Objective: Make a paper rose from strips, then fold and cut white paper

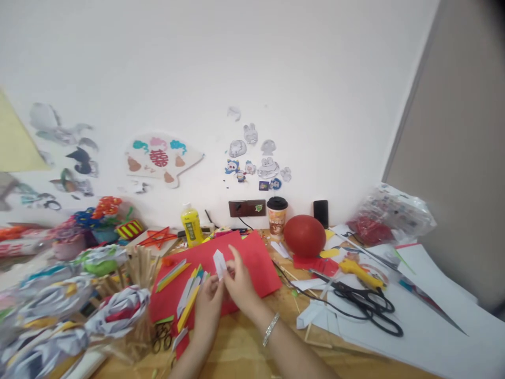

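Note:
Between my two hands, over the red paper (256, 258), is a small folded white paper piece (219, 263) with a pointed top. My left hand (210, 297) grips its lower end with closed fingers. My right hand (239, 281) pinches the same piece from the right, its index finger stretched upward. Just left of my hands lie folded strips of yellow, white and green paper (189, 300). A second small bundle of folded strips (172, 276) rests farther left on the red sheet.
Black-handled scissors (366, 302), a yellow glue gun (361, 272) and white sheets (426, 316) lie right. A red balloon (304, 236), a lidded cup (276, 217) and a yellow bottle (191, 226) stand behind. Paper flowers and wooden sticks (140, 271) crowd the left.

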{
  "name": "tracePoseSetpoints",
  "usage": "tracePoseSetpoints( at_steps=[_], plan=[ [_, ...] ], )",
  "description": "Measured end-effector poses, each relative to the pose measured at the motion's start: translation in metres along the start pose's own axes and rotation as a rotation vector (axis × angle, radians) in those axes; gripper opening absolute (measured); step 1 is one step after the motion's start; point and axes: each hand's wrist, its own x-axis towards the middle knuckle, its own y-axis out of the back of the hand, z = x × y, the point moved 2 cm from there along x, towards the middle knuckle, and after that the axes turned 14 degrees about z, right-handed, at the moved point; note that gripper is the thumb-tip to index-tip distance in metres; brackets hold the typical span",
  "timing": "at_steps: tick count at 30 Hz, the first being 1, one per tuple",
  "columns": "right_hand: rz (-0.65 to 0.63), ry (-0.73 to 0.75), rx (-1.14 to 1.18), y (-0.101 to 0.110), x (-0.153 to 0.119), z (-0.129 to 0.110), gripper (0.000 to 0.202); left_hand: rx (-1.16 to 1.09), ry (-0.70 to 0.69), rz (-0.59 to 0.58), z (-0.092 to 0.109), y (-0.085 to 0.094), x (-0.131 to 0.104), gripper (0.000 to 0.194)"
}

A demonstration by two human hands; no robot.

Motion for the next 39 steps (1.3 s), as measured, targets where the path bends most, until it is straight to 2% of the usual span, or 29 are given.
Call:
tracePoseSetpoints(
  at_steps=[4, 6, 11, 16, 21, 24, 28, 31, 33, 36, 39],
  plan=[
    [-0.002, -0.104, 0.105, 0.007, 0.008, 0.0, 0.024, 0.02, -0.018, -0.028, 0.005, -0.002, -0.006, 0.027],
    [-0.011, -0.123, 0.119, 0.012, 0.014, -0.001, 0.014, 0.026, -0.019, -0.042, 0.005, -0.004, -0.008, 0.025],
    [-0.014, -0.177, 0.113, 0.02, 0.022, -0.002, 0.015, 0.021, 0.003, -0.087, 0.002, -0.006, -0.009, 0.025],
    [-0.052, -0.21, 0.034, 0.021, 0.023, -0.004, 0.013, 0.011, 0.03, -0.151, -0.002, -0.007, -0.008, 0.036],
    [-0.062, -0.185, -0.151, 0.024, 0.024, -0.008, 0.014, 0.078, 0.006, -0.142, -0.008, -0.007, -0.007, 0.033],
    [0.002, -0.126, -0.336, 0.034, 0.03, -0.012, 0.008, 0.128, -0.01, -0.136, -0.014, -0.008, -0.007, 0.029],
    [0.196, -0.104, -0.599, 0.067, 0.047, -0.02, 0.006, 0.192, -0.022, -0.139, -0.018, -0.009, -0.006, 0.034],
    [0.302, -0.09, -0.749, 0.095, 0.057, -0.024, 0.019, 0.237, -0.053, -0.132, -0.017, -0.008, -0.005, 0.033],
    [0.303, -0.08, -0.833, 0.108, 0.06, -0.027, 0.029, 0.312, -0.107, -0.143, -0.015, -0.007, -0.004, 0.032],
    [0.24, -0.064, -0.947, 0.116, 0.059, -0.034, 0.043, 0.434, -0.216, -0.161, -0.014, -0.007, -0.002, 0.029],
    [0.138, -0.018, -1.026, 0.114, 0.054, -0.05, 0.032, 0.513, -0.311, -0.19, -0.015, -0.008, -0.001, 0.027]
  ],
)
